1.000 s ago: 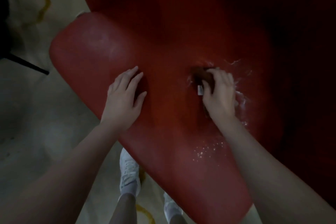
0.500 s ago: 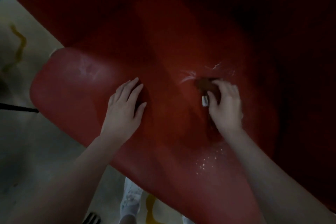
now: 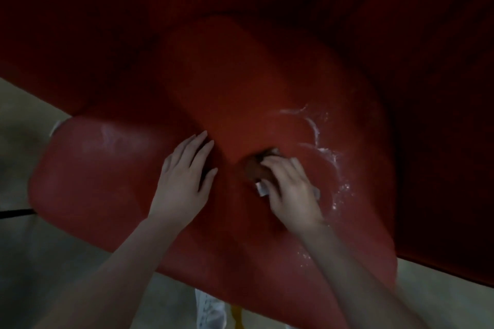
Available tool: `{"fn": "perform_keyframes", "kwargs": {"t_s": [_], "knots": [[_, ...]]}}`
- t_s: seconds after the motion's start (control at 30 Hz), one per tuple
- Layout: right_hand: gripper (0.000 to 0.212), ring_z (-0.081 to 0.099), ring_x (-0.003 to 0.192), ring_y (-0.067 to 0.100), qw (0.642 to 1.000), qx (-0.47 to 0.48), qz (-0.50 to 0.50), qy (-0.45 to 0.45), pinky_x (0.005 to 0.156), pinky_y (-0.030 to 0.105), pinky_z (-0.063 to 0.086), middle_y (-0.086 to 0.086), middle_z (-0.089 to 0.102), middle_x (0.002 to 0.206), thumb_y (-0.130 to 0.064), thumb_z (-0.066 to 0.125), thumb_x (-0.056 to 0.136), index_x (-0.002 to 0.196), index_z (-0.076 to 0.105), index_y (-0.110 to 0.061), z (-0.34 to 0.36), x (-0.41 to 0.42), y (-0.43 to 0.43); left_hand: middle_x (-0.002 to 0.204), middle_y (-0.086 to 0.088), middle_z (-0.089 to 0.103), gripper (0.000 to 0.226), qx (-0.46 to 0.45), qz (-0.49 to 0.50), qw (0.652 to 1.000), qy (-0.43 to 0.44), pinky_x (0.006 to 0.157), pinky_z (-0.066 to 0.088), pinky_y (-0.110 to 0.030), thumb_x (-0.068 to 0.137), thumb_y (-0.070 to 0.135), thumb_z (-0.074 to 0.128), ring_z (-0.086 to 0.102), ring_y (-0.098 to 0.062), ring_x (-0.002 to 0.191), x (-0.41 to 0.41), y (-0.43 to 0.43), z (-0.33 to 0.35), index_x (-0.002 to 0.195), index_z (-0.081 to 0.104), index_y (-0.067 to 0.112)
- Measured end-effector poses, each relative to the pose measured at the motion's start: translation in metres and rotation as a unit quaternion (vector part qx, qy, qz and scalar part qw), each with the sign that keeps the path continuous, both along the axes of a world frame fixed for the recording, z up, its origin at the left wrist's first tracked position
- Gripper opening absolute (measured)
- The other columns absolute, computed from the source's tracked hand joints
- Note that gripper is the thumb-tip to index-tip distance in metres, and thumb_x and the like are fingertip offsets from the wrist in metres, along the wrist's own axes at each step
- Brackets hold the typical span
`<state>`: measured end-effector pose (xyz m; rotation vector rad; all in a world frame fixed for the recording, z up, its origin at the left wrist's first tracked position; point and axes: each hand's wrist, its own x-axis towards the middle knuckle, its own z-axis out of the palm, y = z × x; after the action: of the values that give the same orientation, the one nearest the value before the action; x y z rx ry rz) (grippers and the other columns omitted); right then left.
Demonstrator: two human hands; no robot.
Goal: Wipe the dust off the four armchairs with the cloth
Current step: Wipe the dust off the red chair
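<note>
Cloth (image 3: 256, 171): brown, bunched, mid-cushion on red armchair (image 3: 240, 83). Shifted left since a second ago. White dust (image 3: 318, 136) now smeared in arc to its right, not cleared; further passes judged necessary. Right hand (image 3: 291, 189): fingers curled over cloth, pressing down. Left hand (image 3: 184, 176): flat, fingers straight, bracing cushion just beside.

Most of the cloth (image 3: 255, 169) lies hidden under the right hand (image 3: 291, 189), whose fingers curl over it. Only a brown bunch and a small pale tag (image 3: 262, 189) stick out, the tag too small to make out in detail. The red armchair (image 3: 240, 88) runs past the top and right edges, its upper part lost in shadow. Both forearms are cut by the bottom edge. A white shoe (image 3: 209, 307) shows partly below the armchair's rim, also cut at the bottom. A thin dark bar (image 3: 16, 213) at the left edge cannot be identified.
</note>
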<state>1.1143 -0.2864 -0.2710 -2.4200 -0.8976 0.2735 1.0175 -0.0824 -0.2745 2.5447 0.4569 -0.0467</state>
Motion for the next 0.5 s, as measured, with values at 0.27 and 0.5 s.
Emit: {"fn": "perform_keyframes", "kwargs": {"t_s": [0.27,0.5], "knots": [[0.026,0.057,0.098,0.038,0.963,0.004,-0.263,-0.059,0.095,0.038,0.038,0.017,0.066,0.107,-0.003,0.063,0.084,0.110,0.065,0.000,-0.012,0.070,0.019,0.155,0.000,0.038,0.053,-0.015,-0.006,1.000,-0.003,0.112,0.026,-0.047,0.094,0.030,0.054,0.027,-0.019,0.142,0.000,0.006,-0.006,0.144,0.047,0.012],[0.032,0.054,0.102,0.027,0.997,0.015,0.078,-0.017,0.097,0.039,0.044,0.008,0.065,0.116,-0.001,0.066,0.082,0.114,0.064,-0.005,-0.005,-0.008,0.046,0.149,-0.003,0.045,0.043,-0.022,-0.008,0.999,-0.039,0.110,0.024,-0.037,0.096,0.007,0.057,0.034,-0.019,0.137,0.000,0.013,-0.010,0.139,0.053,0.009]]}}
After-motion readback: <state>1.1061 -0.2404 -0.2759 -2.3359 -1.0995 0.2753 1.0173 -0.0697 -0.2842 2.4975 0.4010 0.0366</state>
